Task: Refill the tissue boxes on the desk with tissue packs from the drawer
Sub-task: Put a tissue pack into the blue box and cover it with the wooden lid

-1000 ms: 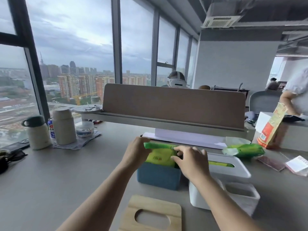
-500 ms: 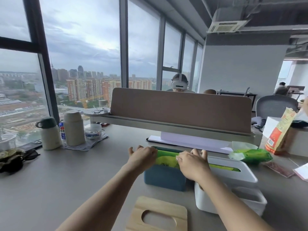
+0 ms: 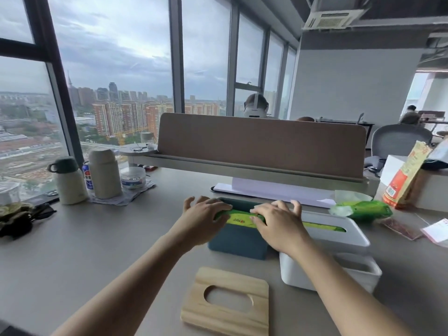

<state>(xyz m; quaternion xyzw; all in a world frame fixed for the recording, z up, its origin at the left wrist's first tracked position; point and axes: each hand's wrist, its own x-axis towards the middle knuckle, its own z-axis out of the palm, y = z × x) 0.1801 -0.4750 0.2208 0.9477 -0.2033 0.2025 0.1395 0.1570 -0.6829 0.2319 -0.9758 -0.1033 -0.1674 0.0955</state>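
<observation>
A green tissue pack (image 3: pixel 238 219) lies in the top of the dark blue tissue box (image 3: pixel 236 246) at the desk's middle. My left hand (image 3: pixel 202 220) presses on the pack's left end and my right hand (image 3: pixel 278 224) on its right end, fingers spread and lifted. The blue box's wooden lid (image 3: pixel 225 301) lies flat in front of it. To the right stands a white tissue box (image 3: pixel 344 238) with green packaging showing through its slot. An open white box base (image 3: pixel 324 277) sits in front of that. Another green pack (image 3: pixel 363 210) lies further right.
A brown desk divider (image 3: pixel 261 144) runs across the back, with a person behind it. Two flasks (image 3: pixel 104 173), a can and a tub stand at the left. A paper bag (image 3: pixel 404 175) and papers sit at the right. A dark bundle lies at the left edge.
The green pack stood well above the blue box a second ago and now sits low in it. Both hands went from gripping it to pressing on it with fingers spread.
</observation>
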